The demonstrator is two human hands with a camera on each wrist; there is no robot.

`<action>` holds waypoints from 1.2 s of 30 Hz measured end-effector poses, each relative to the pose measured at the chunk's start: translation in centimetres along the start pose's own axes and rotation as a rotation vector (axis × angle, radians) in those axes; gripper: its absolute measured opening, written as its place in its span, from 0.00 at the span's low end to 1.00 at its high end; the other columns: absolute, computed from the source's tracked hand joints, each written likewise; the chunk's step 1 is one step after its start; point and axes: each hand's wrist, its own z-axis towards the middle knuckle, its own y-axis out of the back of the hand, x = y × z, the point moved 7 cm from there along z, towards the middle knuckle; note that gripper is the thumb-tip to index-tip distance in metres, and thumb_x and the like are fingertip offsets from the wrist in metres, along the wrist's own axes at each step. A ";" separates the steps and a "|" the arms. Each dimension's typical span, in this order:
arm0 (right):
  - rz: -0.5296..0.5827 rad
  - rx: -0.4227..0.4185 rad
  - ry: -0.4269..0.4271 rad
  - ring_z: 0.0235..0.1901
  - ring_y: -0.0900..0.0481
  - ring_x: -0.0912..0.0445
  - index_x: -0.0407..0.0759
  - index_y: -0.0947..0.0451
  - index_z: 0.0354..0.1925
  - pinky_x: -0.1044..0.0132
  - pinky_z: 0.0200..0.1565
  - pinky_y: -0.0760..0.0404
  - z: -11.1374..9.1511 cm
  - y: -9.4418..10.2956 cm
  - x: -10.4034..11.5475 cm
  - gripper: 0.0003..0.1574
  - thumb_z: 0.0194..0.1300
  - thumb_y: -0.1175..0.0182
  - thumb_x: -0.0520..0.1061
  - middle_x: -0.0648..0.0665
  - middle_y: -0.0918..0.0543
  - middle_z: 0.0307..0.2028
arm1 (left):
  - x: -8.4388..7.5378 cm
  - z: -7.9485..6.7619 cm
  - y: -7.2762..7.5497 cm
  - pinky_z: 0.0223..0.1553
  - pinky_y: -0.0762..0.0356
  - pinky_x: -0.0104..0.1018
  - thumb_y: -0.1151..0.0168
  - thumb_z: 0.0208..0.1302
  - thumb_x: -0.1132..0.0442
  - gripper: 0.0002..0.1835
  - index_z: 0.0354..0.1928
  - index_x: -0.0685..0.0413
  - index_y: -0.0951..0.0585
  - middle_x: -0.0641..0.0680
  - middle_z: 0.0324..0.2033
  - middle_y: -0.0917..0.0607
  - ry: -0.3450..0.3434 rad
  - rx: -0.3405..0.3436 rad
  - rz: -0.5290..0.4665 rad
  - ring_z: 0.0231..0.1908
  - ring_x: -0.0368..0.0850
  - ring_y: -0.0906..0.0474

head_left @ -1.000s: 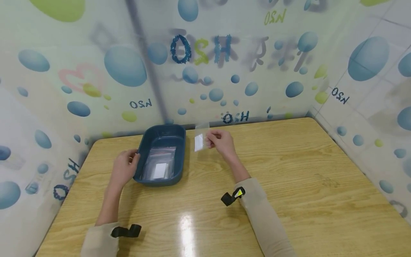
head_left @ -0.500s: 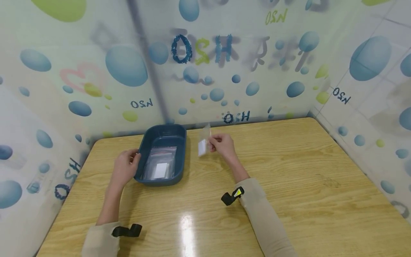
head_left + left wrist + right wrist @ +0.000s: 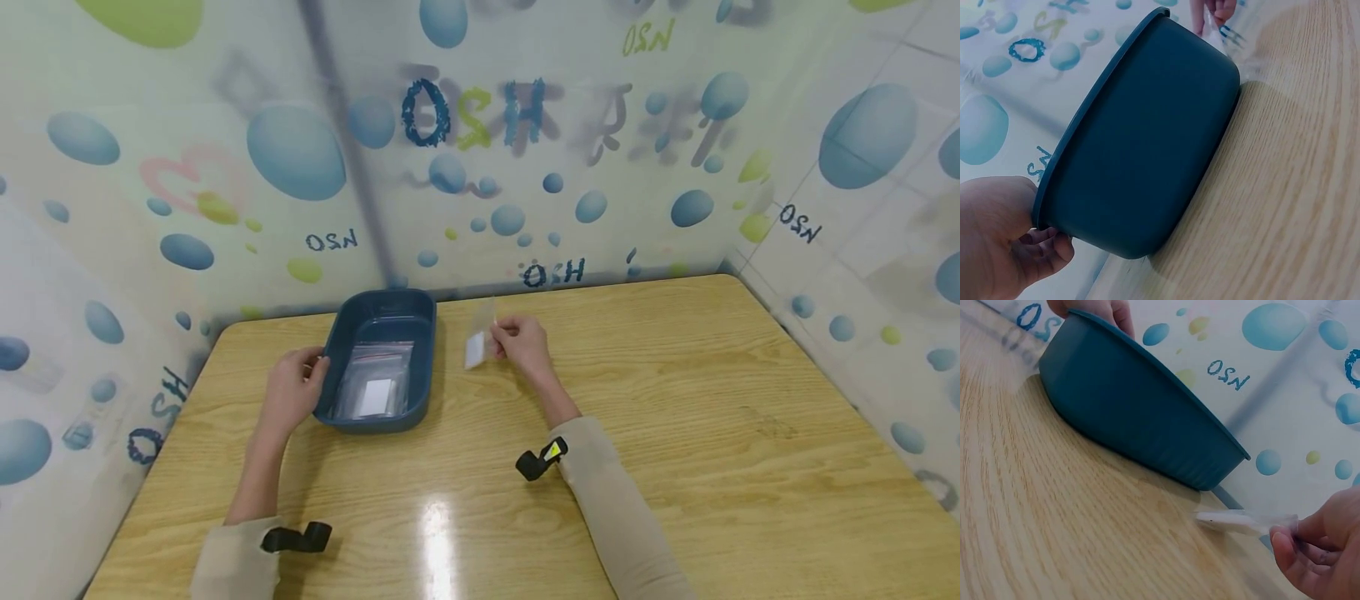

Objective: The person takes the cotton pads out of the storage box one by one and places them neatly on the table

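Observation:
A dark blue plastic bin (image 3: 431,358) sits on the table toward the back left. Inside it lie clear zip bags (image 3: 385,360) with red zip lines, a white piece showing in the top one. My left hand (image 3: 291,390) grips the bin's left rim, thumb inside and fingers beneath the lip, as the left wrist view (image 3: 1000,237) also shows. To the right of the bin my right hand (image 3: 522,346) pinches the edge of a small clear bag (image 3: 476,350) with a white piece in it. In the right wrist view the bag (image 3: 1235,520) hangs just over the wood.
The wood-grain table (image 3: 675,433) runs up to a patterned curtain (image 3: 510,167) at the back and sides. A black wrist camera (image 3: 296,540) is strapped to the left sleeve, another wrist camera (image 3: 542,458) to the right sleeve.
My right hand has brought the small bag slightly right and down, toward the table, and the bag has turned and tilted. My left hand stays on the bin's rim.

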 end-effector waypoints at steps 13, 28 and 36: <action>-0.148 -0.036 -0.026 0.25 0.21 0.57 0.30 0.16 0.44 0.71 0.26 0.23 0.1 0.3 -1.1 0.11 0.71 0.39 0.39 0.39 0.15 0.33 | -0.1 0.0 0.0 0.38 0.23 0.56 0.45 0.73 0.70 0.15 0.53 0.78 0.21 0.71 0.38 0.19 0.007 0.009 -0.001 0.37 0.64 0.20; -0.156 -0.019 -0.061 0.21 0.23 0.58 0.31 0.18 0.42 0.71 0.24 0.25 0.1 -0.3 -1.7 0.09 0.69 0.36 0.38 0.41 0.17 0.28 | -0.1 -0.1 0.1 0.36 0.23 0.52 0.45 0.73 0.70 0.15 0.53 0.78 0.21 0.71 0.38 0.19 0.022 0.022 -0.005 0.36 0.63 0.20; -0.244 -0.020 -0.063 0.22 0.22 0.58 0.30 0.17 0.45 0.70 0.26 0.25 0.1 -0.3 -1.6 0.12 0.69 0.35 0.40 0.41 0.16 0.29 | 0.0 0.1 0.0 0.37 0.23 0.53 0.45 0.73 0.70 0.15 0.53 0.79 0.21 0.70 0.37 0.19 0.010 0.019 -0.005 0.36 0.63 0.20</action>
